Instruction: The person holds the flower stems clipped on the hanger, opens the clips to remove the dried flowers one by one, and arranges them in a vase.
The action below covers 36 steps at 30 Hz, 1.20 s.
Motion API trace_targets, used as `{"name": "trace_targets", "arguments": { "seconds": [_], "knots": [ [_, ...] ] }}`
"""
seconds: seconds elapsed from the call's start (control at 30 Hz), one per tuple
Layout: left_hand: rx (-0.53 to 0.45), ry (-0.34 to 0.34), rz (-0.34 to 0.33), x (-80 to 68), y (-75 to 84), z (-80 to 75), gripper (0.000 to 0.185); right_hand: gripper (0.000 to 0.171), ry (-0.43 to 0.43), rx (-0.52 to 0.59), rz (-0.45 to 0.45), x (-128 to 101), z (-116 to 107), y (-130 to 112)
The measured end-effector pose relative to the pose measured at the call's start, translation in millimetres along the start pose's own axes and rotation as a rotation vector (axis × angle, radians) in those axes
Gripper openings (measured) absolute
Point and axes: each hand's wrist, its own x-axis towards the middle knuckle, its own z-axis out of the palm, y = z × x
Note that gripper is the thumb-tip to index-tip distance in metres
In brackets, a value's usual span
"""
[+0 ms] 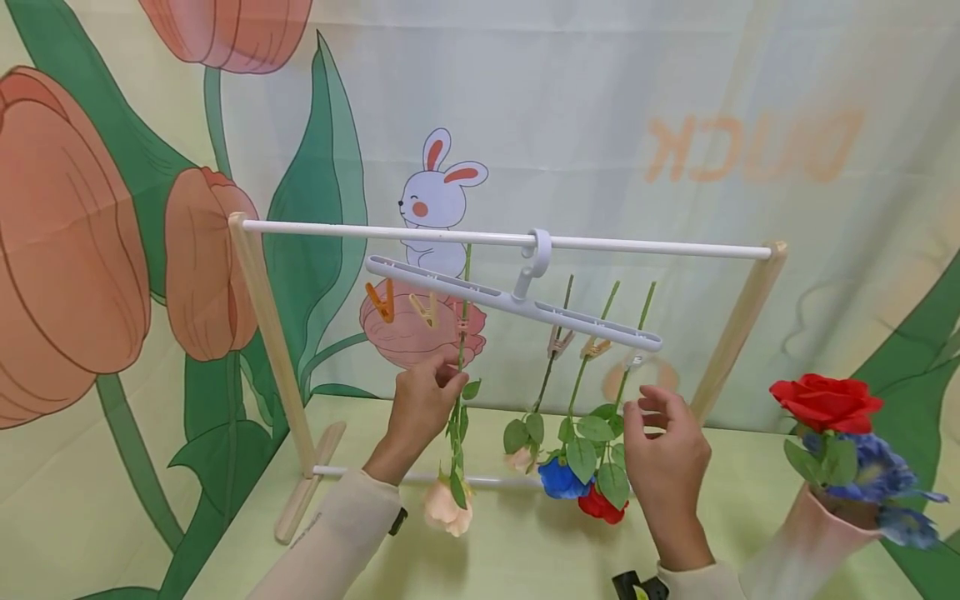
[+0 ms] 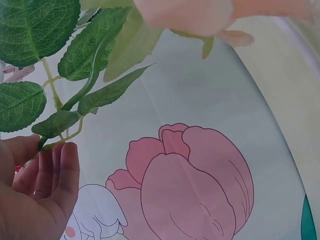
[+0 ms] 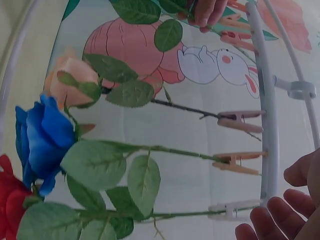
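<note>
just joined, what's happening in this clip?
A person is hanging artificial flowers upside down from a white clip hanger on a small wooden-framed rack. The left hand holds the stem of a peach rose under a clip. The right hand is open, next to the end clip. Three flowers hang clipped on the right: a pale one, a blue rose and a red rose. A pink vase at right holds more flowers.
</note>
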Motion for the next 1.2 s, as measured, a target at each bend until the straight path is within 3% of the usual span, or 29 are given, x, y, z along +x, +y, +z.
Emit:
{"name": "trace_targets", "arguments": {
  "seconds": [0.4, 0.97, 1.2],
  "knots": [
    [0.001, -0.001, -0.007, -1.0, -2.6, -0.3, 0.011, 0.024, -0.085, 0.014, -0.034, -4, 31, -21],
    [-0.022, 0.001, -0.014, -2.2, -2.2, 1.9, 0.016, 0.027, -0.196, 0.128, -0.1, 3, 77, -74],
    [-0.009, 0.003, -0.005, -1.3, -3.1, 1.5, 0.018, 0.03, -0.277, 0.145, -0.056, 9, 92, -98]
  ]
}}
